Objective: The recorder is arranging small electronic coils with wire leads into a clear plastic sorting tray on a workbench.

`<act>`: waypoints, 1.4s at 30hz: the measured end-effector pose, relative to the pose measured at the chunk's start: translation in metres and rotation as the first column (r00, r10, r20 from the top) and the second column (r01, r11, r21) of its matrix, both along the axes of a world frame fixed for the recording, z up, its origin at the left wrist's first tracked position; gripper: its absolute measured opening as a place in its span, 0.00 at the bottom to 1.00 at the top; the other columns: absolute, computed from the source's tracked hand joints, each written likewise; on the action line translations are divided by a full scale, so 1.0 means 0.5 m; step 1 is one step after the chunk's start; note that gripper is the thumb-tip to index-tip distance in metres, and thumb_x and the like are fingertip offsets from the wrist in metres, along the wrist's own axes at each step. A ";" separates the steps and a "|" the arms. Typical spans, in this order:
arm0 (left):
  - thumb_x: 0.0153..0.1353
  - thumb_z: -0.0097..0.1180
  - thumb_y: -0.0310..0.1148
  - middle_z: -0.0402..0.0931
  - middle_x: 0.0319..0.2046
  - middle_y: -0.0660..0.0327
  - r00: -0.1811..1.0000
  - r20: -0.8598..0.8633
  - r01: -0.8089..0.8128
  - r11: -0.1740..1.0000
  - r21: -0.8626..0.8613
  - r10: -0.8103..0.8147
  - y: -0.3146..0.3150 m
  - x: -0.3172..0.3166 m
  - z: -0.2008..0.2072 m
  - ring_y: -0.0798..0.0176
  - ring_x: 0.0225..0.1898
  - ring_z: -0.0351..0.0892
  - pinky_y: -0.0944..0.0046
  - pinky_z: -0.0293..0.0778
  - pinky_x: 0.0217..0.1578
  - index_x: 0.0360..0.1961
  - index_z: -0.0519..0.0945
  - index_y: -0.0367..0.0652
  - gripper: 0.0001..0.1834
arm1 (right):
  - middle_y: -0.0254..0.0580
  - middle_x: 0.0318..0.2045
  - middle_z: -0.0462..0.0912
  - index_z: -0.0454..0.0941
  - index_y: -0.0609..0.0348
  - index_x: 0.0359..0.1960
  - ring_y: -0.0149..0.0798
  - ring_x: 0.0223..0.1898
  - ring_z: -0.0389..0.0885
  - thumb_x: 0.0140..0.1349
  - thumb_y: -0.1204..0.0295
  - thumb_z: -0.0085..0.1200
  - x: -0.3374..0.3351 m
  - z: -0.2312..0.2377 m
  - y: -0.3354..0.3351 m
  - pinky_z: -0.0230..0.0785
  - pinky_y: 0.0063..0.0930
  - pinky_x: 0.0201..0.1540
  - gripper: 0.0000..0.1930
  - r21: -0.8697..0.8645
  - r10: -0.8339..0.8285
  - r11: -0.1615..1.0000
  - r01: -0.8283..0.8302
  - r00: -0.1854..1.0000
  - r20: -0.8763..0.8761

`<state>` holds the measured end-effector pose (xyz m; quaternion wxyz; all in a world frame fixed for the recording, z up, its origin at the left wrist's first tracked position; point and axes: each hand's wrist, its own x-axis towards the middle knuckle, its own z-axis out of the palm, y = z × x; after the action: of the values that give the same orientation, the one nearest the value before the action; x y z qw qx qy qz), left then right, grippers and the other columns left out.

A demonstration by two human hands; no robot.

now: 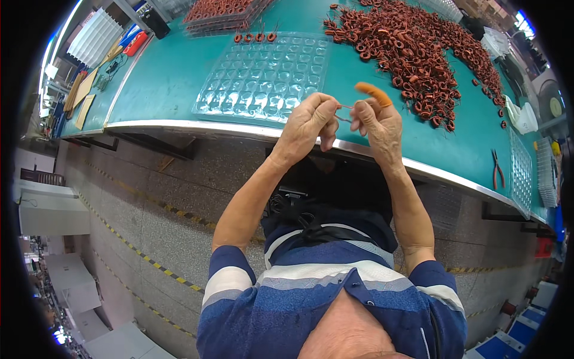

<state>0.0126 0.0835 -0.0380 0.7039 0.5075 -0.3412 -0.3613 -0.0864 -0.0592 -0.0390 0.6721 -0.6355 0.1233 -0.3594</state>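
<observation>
My left hand [311, 122] is closed in a pinch just beyond the table's front edge. From its fingertips a thin reddish wire [345, 107] runs toward my right hand, and whatever it joins is hidden in the fingers. My right hand [381, 127] is curled around an orange curved thing [374, 94], which looks like a tool handle but is blurred. A greyish thin piece shows between the two hands. Beyond them lies a clear plastic tray [263, 78] with rows of round pockets. Several copper-red wire-wound ring coils [257, 37] stand along its far row.
A big heap of ring coils [412, 66] spreads over the green table [161, 78] at the right. Stacked filled trays [221, 15] sit at the back. Red-handled pliers [497, 170] and another clear tray [520, 170] lie far right. A white container [522, 115] is nearby.
</observation>
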 end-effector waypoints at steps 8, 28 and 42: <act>0.70 0.49 0.38 0.69 0.21 0.66 0.970 0.244 -0.007 1.000 0.004 0.006 0.003 -0.011 0.008 0.73 0.21 0.70 0.74 0.68 0.24 0.47 0.73 0.36 0.15 | 0.34 0.20 0.78 0.80 0.65 0.40 0.25 0.18 0.75 0.67 0.67 0.54 -0.020 0.008 -0.014 0.63 0.14 0.19 0.12 0.221 0.325 0.927 -0.302 0.943 -0.072; 0.69 0.50 0.33 0.69 0.23 0.66 0.753 0.613 -0.256 0.965 -0.062 0.239 -0.022 -0.013 -0.003 0.76 0.22 0.67 0.74 0.64 0.22 0.45 0.71 0.40 0.09 | 0.33 0.20 0.77 0.79 0.63 0.33 0.25 0.17 0.75 0.67 0.61 0.54 -0.021 0.010 0.007 0.64 0.15 0.19 0.15 0.268 0.323 0.918 -0.292 0.943 -0.081; 0.64 0.58 0.37 0.75 0.28 0.56 0.687 0.723 -0.177 0.981 0.078 0.066 0.005 -0.017 0.053 0.62 0.24 0.75 0.63 0.73 0.29 0.43 0.69 0.37 0.16 | 0.30 0.14 0.74 0.80 0.67 0.25 0.21 0.16 0.65 0.62 0.67 0.59 -0.052 0.029 0.036 0.55 0.19 0.18 0.14 -0.366 -0.105 0.927 0.085 0.994 -0.036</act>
<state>0.0041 0.0860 -0.0113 0.4996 0.6782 -0.5275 -0.1107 -0.1124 -0.0412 -0.0245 0.5208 -0.7520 0.1035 -0.3906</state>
